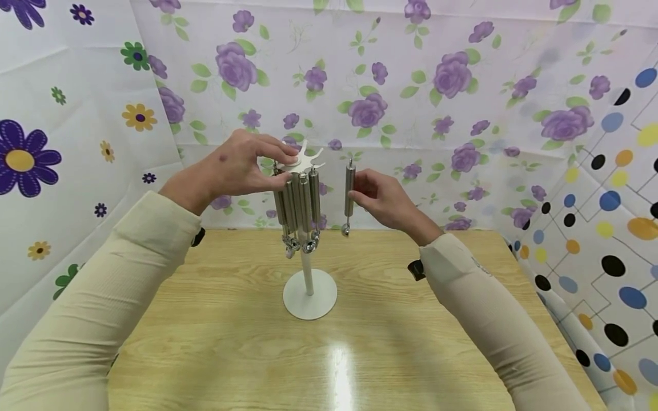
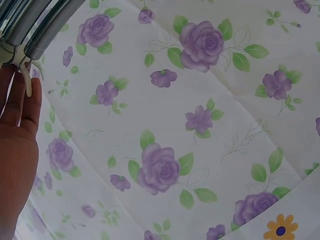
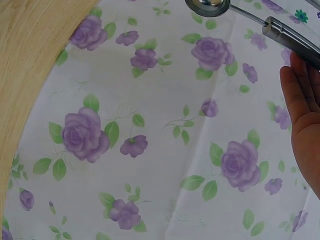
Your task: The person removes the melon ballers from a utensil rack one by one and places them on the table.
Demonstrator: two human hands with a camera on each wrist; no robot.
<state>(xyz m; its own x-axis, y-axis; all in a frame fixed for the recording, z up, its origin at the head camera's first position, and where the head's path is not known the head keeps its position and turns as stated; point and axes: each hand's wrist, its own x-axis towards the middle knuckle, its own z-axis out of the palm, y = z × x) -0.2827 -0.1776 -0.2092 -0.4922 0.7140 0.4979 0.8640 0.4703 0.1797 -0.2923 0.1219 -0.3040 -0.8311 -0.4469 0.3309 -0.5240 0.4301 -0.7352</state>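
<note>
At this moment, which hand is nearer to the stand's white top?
Left: the left hand holds the white top; the right hand is apart, to the right, holding a metal utensil.

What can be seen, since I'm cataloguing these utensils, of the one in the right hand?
The utensil looks like shiny metal: a thick cylindrical handle with a small hook or loop on top, a thin rod, and a round end. It is nearly upright, handle uppermost, to the right of the white stand and apart from it. The right hand grips the handle.
</note>
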